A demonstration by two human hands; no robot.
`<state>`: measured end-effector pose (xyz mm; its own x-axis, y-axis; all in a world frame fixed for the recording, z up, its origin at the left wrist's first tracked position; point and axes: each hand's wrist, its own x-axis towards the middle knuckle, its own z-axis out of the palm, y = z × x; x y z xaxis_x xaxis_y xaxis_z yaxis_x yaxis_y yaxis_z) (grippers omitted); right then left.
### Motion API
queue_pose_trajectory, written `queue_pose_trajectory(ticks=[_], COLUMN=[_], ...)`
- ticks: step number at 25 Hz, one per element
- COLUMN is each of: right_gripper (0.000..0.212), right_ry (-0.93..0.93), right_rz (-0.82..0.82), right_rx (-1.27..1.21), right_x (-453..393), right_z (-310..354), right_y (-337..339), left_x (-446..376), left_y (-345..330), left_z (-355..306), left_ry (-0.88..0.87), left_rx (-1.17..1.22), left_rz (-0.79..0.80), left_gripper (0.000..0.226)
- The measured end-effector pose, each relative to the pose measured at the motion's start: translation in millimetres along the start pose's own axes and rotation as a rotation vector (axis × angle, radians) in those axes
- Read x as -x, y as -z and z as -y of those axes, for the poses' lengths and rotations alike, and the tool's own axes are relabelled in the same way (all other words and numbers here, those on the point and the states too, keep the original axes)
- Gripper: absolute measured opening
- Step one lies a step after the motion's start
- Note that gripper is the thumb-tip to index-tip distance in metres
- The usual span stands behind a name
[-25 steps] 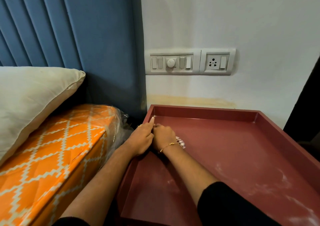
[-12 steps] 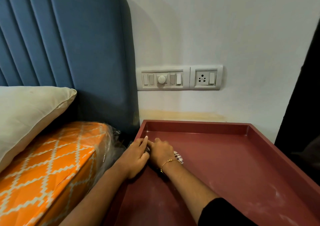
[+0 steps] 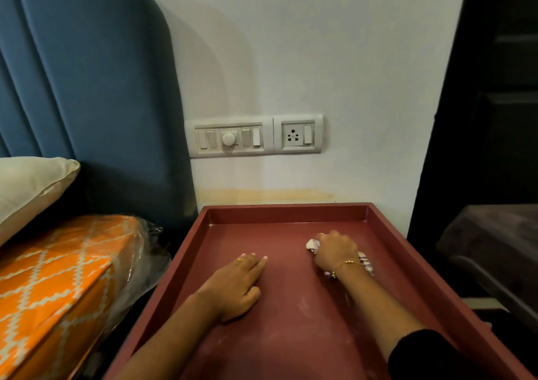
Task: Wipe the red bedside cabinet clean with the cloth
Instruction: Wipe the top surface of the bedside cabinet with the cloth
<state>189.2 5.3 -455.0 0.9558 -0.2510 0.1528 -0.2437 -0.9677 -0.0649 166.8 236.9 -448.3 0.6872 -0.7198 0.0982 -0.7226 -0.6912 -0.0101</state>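
Note:
The red bedside cabinet (image 3: 288,212) has a tray-like top with a raised rim; pale dust smears show on its near surface. My right hand (image 3: 334,253) presses a bunched white and purple checked cloth (image 3: 313,245) onto the top, right of centre; the cloth peeks out at the fingertips and by the wrist. My left hand (image 3: 237,285) lies flat on the top, left of centre, fingers together and pointing away, holding nothing.
A blue padded headboard (image 3: 87,103) stands at the left, with a cream pillow (image 3: 29,184) and an orange patterned mattress in plastic (image 3: 58,277) beside the cabinet. A switch panel and socket (image 3: 256,136) sit on the white wall. Dark furniture (image 3: 492,248) is at the right.
My right hand has swept the cloth from the back left corner toward the right. My left hand has slid away from the left rim toward the middle. The view has shifted rightward.

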Motion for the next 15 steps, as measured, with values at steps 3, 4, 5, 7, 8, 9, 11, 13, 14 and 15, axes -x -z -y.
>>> queue_pose_trajectory(ticks=[3,4,5,7,8,9,11,13,14,15], right_gripper=[0.034,0.033,0.033,0.033,0.032,0.032,0.031,0.032,0.033,0.033], right_ry=[-0.127,-0.158,-0.177,-0.185,-0.179,-0.173,-0.152,-0.124,-0.115,-0.109], right_rz=[-0.001,-0.002,-0.003,0.007,0.009,0.005,-0.013,-0.026,-0.028,-0.034], right_rx=[0.1,0.134,0.164,0.209,0.232,0.259,0.293,0.284,0.276,0.265], right_x=[14.3,19.5,25.3,40.8,47.9,54.9,67.7,69.2,71.0,73.9], right_z=[-46.3,-56.8,-64.3,-72.3,-73.0,-73.1,-72.2,-73.2,-74.7,-76.0], right_y=[7.9,9.6,11.0,10.7,9.9,8.8,11.0,15.4,17.1,17.9], left_x=[-19.4,-23.1,-24.8,-22.5,-19.5,-14.2,1.0,16.1,25.8,33.8], left_y=[-13.2,-16.4,-19.1,-22.4,-23.3,-22.7,-17.0,-14.1,-16.2,-18.8], left_z=[-37.4,-48.8,-59.7,-78.1,-83.8,-88.3,-95.6,-96.3,-97.9,-96.3], left_ry=[-0.067,-0.085,-0.093,-0.094,-0.085,-0.068,-0.078,-0.043,-0.012,0.007], left_rx=[0.051,0.071,0.084,0.095,0.09,0.11,0.087,0.05,0.015,0.004], left_rz=[-0.023,-0.046,-0.067,-0.102,-0.121,-0.136,-0.196,-0.164,-0.177,-0.182], left_gripper=[0.099,0.099,0.099,0.099,0.099,0.098,0.083,0.059,0.053,0.051])
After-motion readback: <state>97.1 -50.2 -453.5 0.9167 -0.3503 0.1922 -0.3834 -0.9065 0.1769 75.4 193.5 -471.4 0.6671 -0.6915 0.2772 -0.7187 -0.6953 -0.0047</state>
